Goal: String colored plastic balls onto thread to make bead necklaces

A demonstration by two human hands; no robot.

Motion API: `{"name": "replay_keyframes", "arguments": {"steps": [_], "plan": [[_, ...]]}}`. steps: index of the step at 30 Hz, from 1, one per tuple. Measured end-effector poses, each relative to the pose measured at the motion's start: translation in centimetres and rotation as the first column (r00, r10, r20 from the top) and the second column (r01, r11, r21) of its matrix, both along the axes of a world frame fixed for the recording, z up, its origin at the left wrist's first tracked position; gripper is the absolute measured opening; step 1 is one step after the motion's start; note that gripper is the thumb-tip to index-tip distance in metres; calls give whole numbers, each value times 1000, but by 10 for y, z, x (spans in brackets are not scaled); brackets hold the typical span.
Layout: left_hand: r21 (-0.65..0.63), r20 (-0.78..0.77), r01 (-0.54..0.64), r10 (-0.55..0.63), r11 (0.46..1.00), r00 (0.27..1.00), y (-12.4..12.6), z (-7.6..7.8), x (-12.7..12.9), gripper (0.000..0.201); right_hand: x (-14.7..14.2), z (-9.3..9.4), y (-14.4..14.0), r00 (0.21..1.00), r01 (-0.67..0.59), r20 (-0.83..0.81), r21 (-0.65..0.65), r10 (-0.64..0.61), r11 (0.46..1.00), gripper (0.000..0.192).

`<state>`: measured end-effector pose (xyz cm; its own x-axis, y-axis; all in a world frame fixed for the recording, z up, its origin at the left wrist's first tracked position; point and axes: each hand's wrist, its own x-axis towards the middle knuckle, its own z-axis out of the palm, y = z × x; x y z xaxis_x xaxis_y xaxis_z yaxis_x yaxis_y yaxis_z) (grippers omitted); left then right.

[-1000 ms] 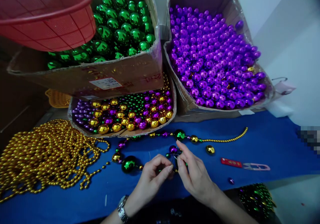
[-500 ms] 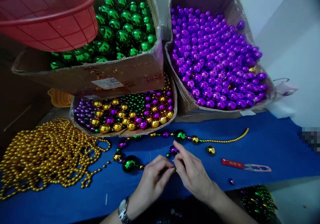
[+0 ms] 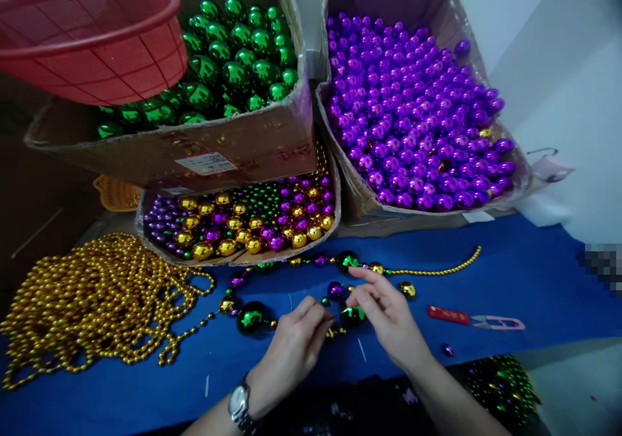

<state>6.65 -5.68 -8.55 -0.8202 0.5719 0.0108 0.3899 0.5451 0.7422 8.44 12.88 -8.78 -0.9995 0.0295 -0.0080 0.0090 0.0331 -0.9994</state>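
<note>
left hand (image 3: 296, 345): you're pinching it nearly closed on the small beads at the strand's near end, lower centre of the frame; watch on that wrist.
right hand (image 3: 389, 316): you're gripping with thumb and forefinger closed at the green ball (image 3: 350, 315), other fingers fanned out; whether they're holding thread or the ball itself, I can't tell.
bead strand (image 3: 291, 274): it's lying in a loop on the blue bench (image 3: 510, 280), centre frame, running from the gold bead pile (image 3: 92, 300) at lower left, past a big green ball (image 3: 251, 317), up and across to a thin gold tail at right centre.
loose gold ball (image 3: 407, 288): sitting just right of your right hand, apart from the strand.
snips (image 3: 473, 320): lying right of centre, near your right hand.
supply: mixed bead box (image 3: 243, 219) just above the loop; green ball box (image 3: 233, 54) upper centre, purple ball box (image 3: 413, 105) upper right, red basket (image 3: 92, 34) upper left.
tip: my read is you're threading or knotting. Keep both pinches close together and the thread taut, work low over the bench so a dropped bead isn't rolling off, and keep the loop untwisted.
</note>
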Motion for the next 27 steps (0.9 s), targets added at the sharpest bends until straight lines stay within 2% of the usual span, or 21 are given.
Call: {"name": "replay_keyframes", "arguments": {"steps": [2, 4, 5, 6, 7, 8, 10, 11, 12, 13, 14, 17, 19, 20, 22, 24, 27], "plan": [[-51, 0, 5, -5, 999, 1000, 1, 2, -2, 22, 0, 3, 10, 998, 50, 40, -163, -44, 985, 30], [-78, 3, 27, -27, 997, 1000, 4, 5, -3, 22, 2, 5, 19, 994, 107, 9, -194, -107, 975, 29], [-81, 6, 48, -48, 996, 999, 6, 7, -3, 22, 4, 6, 22, 993, 108, -33, -121, -113, 987, 28], [-79, 10, 75, -74, 994, 997, 9, 9, -4, 22, 8, 7, 25, 991, 89, -99, 15, -87, 996, 27], [-74, 15, 102, -101, 992, 995, 13, 10, -4, 21, 12, 7, 26, 985, 59, -174, 200, -24, 978, 25], [-71, 20, 130, -128, 989, 992, 16, 12, -5, 21, 17, 6, 28, 970, 31, -235, 401, 70, 916, 23], [-75, 31, 192, -190, 979, 981, 23, 16, -7, 20, 27, 2, 30, 927, 17, -276, 708, 254, 706, 18], [-86, 34, 230, -228, 969, 973, 27, 19, -9, 20, 32, -2, 32, 914, 30, -269, 792, 305, 610, 19], [-106, 36, 277, -274, 955, 961, 31, 23, -12, 20, 37, -6, 35, 912, 43, -253, 841, 322, 539, 21], [-127, 31, 326, -325, 937, 945, 36, 28, -16, 20, 42, -11, 38, 920, 49, -232, 867, 315, 495, 23], [-148, 22, 373, -374, 916, 927, 41, 34, -21, 20, 46, -16, 42, 929, 54, -218, 879, 298, 473, 24], [-143, -63, 447, -458, 883, 886, 67, 49, -40, 21, 56, -31, 51, 947, 63, -202, 879, 251, 472, 24], [-105, -140, 479, -490, 871, 860, 93, 49, -52, 22, 59, -39, 55, 952, 62, -199, 870, 234, 489, 23], [-112, -165, 509, -521, 854, 838, 108, 44, -56, 21, 61, -42, 55, 953, 60, -197, 867, 230, 494, 22], [-210, -200, 530, -567, 821, 799, 138, 26, -62, 17, 63, -47, 52, 955, 48, -188, 862, 231, 504, 21], [-351, -209, 539, -625, 766, 752, 164, 2, -64, 17, 64, -49, 49, 954, 26, -175, 858, 244, 512, 18], [-393, -193, 546, -647, 740, 737, 186, -27, -66, 12, 65, -50, 46, 954, -3, -155, 851, 258, 525, 16]]}}
